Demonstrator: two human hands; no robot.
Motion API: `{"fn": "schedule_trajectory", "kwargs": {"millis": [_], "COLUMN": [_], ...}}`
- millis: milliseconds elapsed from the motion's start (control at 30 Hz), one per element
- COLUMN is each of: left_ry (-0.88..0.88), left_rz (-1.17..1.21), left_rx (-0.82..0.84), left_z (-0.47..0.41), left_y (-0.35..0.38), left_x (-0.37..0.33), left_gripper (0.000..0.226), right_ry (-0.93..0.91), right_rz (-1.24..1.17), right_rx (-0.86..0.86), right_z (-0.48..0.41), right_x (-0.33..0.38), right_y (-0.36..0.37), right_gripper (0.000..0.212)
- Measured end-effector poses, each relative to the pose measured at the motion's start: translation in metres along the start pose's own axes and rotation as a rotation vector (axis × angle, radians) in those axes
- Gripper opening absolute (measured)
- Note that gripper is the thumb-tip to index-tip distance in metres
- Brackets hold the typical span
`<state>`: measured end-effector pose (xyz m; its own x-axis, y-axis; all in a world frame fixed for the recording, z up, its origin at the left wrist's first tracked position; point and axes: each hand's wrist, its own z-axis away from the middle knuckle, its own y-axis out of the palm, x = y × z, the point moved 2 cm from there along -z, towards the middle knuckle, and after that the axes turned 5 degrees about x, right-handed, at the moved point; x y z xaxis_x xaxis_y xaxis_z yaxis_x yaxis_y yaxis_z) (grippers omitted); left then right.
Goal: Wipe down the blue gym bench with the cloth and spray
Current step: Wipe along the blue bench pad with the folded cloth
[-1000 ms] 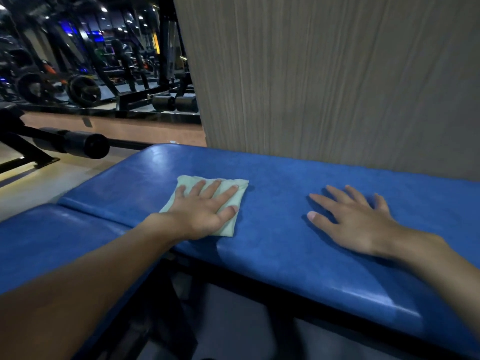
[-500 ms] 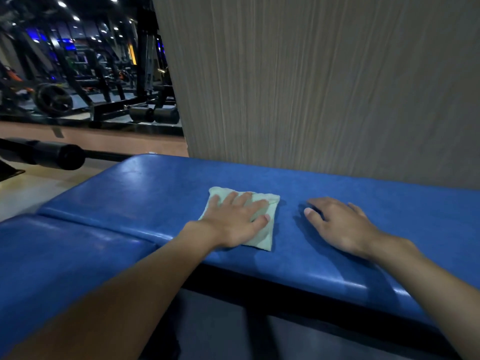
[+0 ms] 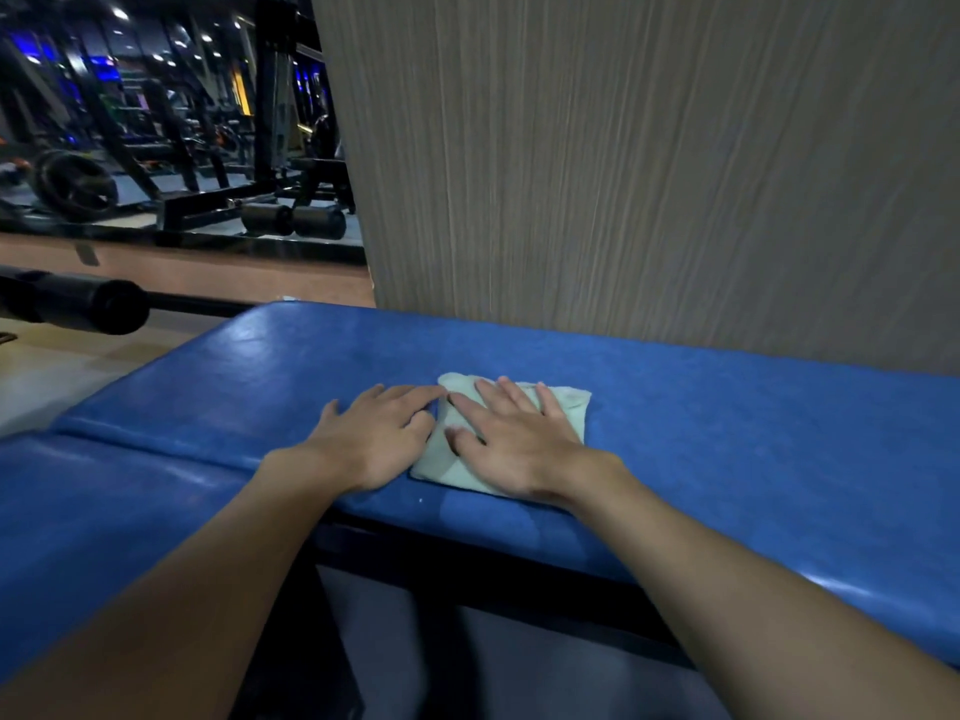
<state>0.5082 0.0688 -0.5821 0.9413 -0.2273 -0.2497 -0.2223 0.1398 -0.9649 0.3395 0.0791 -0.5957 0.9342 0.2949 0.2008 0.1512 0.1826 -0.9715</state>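
On the middle of the blue bench [image 3: 727, 433], whose glossy pad runs lengthwise left to right before a grey wall [image 3: 623, 174], lies a pale green cloth [image 3: 569, 407], folded to a rough square. The right hand [image 3: 519, 444] presses flat on it, fingers straight and spread. The left hand [image 3: 374, 439] rests just left, fingers loosely bent, tips at its edge.

A folded pale green cloth [image 3: 569, 407] lies near the front edge of a blue gym bench [image 3: 753, 459]. The right hand [image 3: 519, 444] rests flat on it; the left hand [image 3: 374, 439] lies flat on the bench at the cloth's left edge.
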Motion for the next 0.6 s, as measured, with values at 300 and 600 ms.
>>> {"fn": "schedule_trajectory", "kwargs": {"millis": [300, 600], "left_ry": [0.114, 0.229], "left_rz": [-0.180, -0.264], "left_rx": [0.067, 0.118], "left_z": [0.001, 0.002], "left_y": [0.011, 0.038], "left_x": [-0.037, -0.112], "left_gripper": [0.055, 0.058], "right_ry": [0.109, 0.263], "right_rz": [0.010, -0.006], "right_rx": [-0.011, -0.032], "right_z": [0.062, 0.136], "right_x": [-0.064, -0.139], "right_y": [-0.004, -0.012], "right_gripper": [0.059, 0.057]}}
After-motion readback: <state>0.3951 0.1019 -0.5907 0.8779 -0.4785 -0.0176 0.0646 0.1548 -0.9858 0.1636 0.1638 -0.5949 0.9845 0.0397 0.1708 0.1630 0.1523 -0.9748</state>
